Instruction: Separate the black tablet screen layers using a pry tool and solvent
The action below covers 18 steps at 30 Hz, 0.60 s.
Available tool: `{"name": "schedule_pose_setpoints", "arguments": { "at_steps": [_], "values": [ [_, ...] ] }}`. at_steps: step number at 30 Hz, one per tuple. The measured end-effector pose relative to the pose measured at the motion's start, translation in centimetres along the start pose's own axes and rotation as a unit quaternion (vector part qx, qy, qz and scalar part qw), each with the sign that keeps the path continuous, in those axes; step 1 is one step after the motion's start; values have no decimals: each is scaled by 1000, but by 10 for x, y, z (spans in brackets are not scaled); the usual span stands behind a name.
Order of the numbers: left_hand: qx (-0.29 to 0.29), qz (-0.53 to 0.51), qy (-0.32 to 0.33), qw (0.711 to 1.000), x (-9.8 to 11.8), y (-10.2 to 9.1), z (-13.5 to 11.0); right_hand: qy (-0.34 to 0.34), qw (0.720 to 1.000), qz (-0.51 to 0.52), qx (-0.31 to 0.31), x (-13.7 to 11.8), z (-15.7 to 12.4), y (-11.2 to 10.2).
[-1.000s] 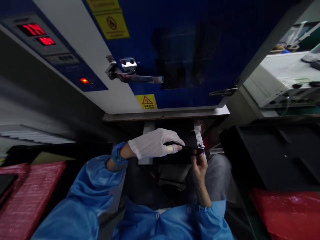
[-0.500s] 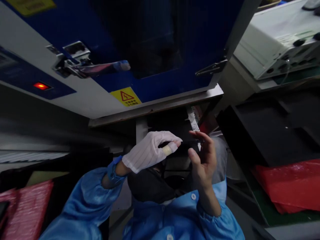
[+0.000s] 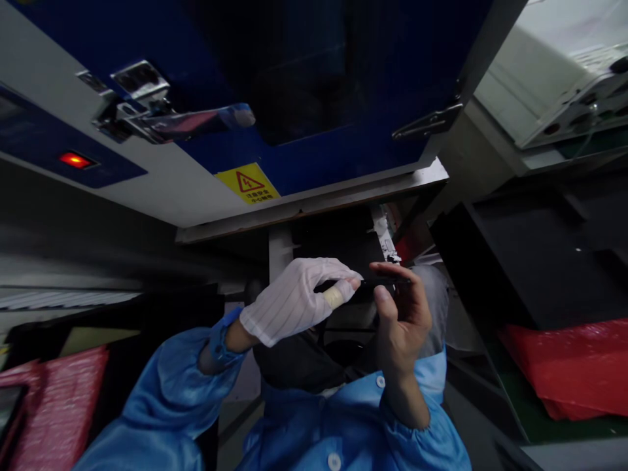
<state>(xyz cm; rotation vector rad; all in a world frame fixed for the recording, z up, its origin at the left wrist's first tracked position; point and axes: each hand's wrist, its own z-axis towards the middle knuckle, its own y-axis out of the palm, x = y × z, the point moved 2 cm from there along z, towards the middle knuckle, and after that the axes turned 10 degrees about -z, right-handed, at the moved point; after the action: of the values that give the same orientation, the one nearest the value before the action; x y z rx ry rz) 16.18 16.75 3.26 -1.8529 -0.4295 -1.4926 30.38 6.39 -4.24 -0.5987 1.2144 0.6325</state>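
My left hand [image 3: 299,301], in a white striped glove with tape round the thumb, pinches a thin dark flat piece [image 3: 371,282] between thumb and fingertips. The piece appears edge-on, so its kind cannot be made out. My right hand [image 3: 405,314] is bare, its thumb and fingers apart on either side of the piece's right end. A narrow gap shows between that thumb and the piece; whether the fingers touch it I cannot tell. Both hands are above my lap.
In front stands a blue and white cabinet [image 3: 196,196] with a metal latch [image 3: 142,98] and a lit red switch [image 3: 77,159]. At right are a black box [image 3: 530,261], red plastic wrap [image 3: 574,373] and a white instrument [image 3: 544,85]. Pink bubble wrap [image 3: 61,405] lies at left.
My right hand has come closer around the end of the dark piece, its thumb and fingers nearer each other. My left hand keeps its pinch. The camera view has shifted slightly.
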Motion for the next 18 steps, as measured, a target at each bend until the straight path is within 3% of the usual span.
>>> {"name": "schedule_pose_setpoints", "arguments": {
  "at_steps": [4,8,14,16,18],
  "values": [
    [-5,17,17,1000,1,1,-3,-5,1000,-1,9,-3,1,0],
    [-49,75,42,995,5,-2,-5,-3,1000,14,25,-4,1,0],
    [-147,259,147,943,36,-12,16,-15,999,21,33,-1,5,1],
    [-200,290,150,924,43,-11,25,-17,999,26,37,0,6,2],
    [-184,289,123,932,41,-13,32,-14,999,33,41,2,6,3]
  ]
}}
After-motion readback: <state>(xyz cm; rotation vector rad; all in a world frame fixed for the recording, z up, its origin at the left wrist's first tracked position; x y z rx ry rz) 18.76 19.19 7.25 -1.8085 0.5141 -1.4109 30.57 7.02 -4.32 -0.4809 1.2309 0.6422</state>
